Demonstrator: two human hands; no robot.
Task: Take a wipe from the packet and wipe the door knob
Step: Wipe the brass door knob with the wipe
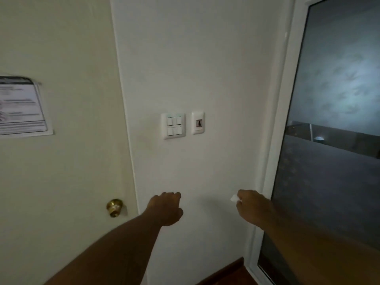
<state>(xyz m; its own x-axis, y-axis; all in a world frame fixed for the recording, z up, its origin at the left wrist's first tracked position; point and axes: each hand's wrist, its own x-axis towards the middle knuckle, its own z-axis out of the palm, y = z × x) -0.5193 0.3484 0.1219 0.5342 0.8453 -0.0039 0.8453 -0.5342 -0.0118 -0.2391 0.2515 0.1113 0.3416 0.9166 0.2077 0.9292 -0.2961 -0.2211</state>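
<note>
A round brass door knob (114, 207) sticks out near the right edge of a cream door (61, 171) at the lower left. My left hand (167, 208) hovers to the right of the knob, in front of the white wall, fingers curled with nothing in them. My right hand (249, 206) is further right and is closed around a small white wipe (234, 198), of which only a corner shows past the fingers. The wipe packet is not in sight.
A light switch panel (173, 126) and a small wall plate (197, 122) sit on the wall above my hands. A printed notice (20, 105) is stuck on the door. A frosted glass door (329, 130) stands at the right. A dark wooden skirting (226, 272) runs below.
</note>
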